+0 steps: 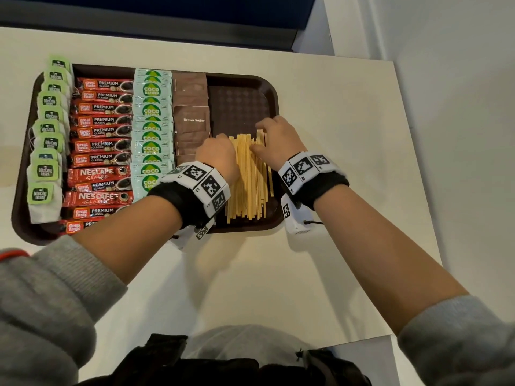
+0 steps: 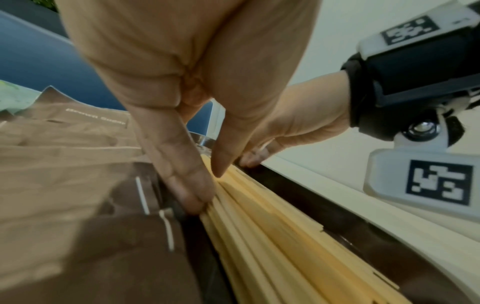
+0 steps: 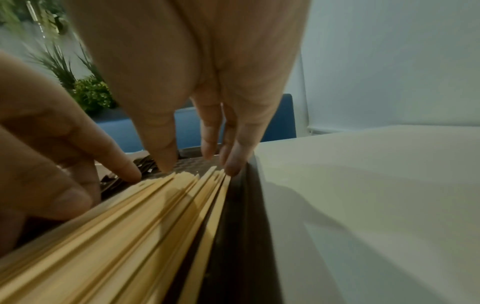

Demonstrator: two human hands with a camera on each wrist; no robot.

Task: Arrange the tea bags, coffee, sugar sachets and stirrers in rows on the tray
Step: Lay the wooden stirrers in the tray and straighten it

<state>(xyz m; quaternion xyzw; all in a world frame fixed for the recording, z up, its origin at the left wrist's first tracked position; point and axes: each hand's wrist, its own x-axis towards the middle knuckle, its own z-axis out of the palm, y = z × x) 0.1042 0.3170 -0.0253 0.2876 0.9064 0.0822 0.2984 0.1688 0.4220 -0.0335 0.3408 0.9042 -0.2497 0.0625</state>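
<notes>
Under hands [image 1: 245, 146], wrist views: fingertips [image 3: 233, 166] touching stirrers [image 3: 145, 226].

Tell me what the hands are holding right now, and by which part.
Nothing is gripped. Both the left hand and right hand press straight fingers against the far end of the stirrers, one on each side, squaring the bundle on the tray.

One tray [image 1: 274, 107]; eleven tea bags [image 1: 46, 171]; twelve red coffee sticks [image 1: 101, 146], two labelled Nescafe; about ten green sachets [image 1: 152, 147]; several overlapping brown sugar sachets [image 1: 192, 121]; stirrers [image 1: 249, 179] too many to count.
</notes>
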